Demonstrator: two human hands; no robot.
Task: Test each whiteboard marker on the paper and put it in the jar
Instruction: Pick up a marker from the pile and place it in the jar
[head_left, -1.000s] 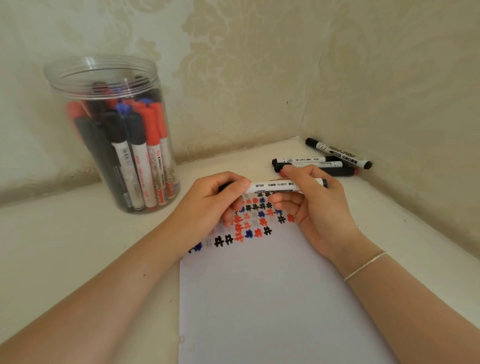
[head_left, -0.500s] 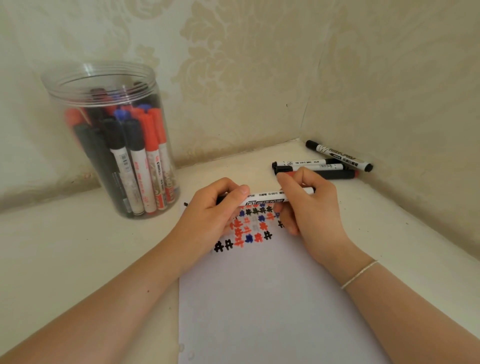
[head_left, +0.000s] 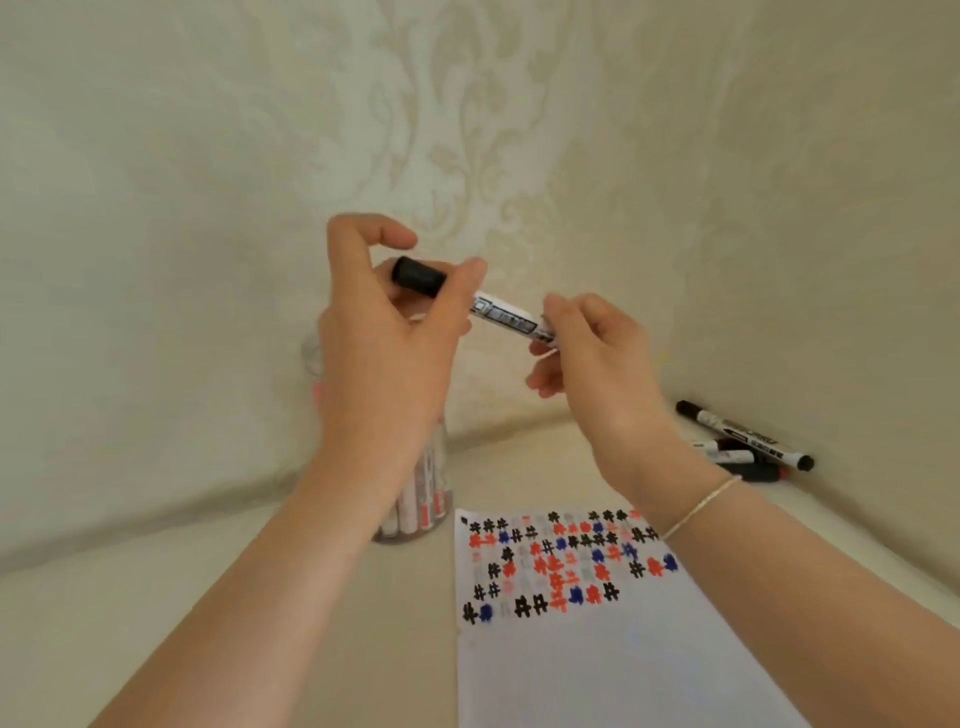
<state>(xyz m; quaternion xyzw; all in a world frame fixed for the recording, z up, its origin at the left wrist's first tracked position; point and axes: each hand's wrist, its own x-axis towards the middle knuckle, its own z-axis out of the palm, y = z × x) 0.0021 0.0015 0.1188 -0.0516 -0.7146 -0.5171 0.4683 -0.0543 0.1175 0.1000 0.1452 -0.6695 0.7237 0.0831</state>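
A capped white marker with a black cap (head_left: 498, 310) is held up in the air between both hands. My left hand (head_left: 384, 332) pinches its black cap end, and my right hand (head_left: 592, 353) grips the other end of the barrel. The clear plastic jar (head_left: 421, 499), holding several markers, stands behind my left wrist and is mostly hidden by it. The white paper (head_left: 597, 649) lies below, its top covered with black, red and blue test marks.
Three loose markers (head_left: 743, 441) lie in the right corner against the wall. Patterned beige walls close the ledge at the back and right. The ledge surface (head_left: 182, 597) stretches left of the paper.
Both hands have lifted the marker from just above the paper up to jar height and toward the left. The camera has tilted upward, so the jar now sits behind my left wrist.
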